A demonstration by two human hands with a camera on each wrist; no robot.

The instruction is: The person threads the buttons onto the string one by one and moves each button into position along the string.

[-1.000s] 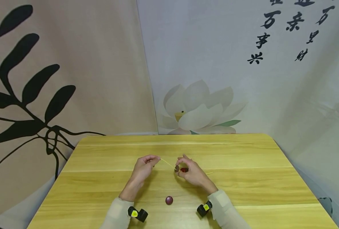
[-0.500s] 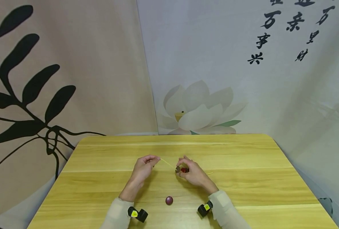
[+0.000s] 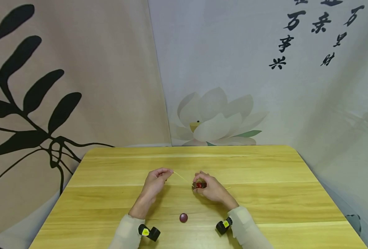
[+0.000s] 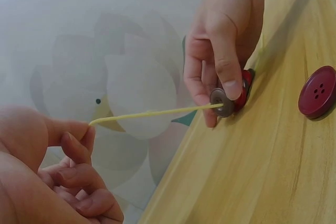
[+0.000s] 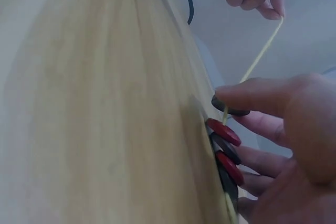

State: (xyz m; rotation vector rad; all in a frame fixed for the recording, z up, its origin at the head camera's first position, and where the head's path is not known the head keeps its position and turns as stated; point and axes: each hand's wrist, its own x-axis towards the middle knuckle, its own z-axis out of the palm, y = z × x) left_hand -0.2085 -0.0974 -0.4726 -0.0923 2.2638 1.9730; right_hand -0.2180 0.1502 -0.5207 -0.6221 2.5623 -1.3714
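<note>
My left hand pinches one end of a yellow string between thumb and forefinger. The string runs taut to a brown button and passes through it. My right hand pinches that brown button between thumb and forefinger. Behind it, several red and dark buttons sit on the same string, the nearest being a red button. The right wrist view shows them stacked beside the curled right fingers. A loose maroon button with holes lies flat on the table between the forearms.
The wooden table spans the space under both hands. The string's other end sticks out to the right of the right hand. Printed curtains hang behind the table. A black camera is worn on each wrist.
My right hand has shifted slightly right, bringing the brown button along the string, away from the left hand and closer to the red buttons. The left hand stays nearly still.
</note>
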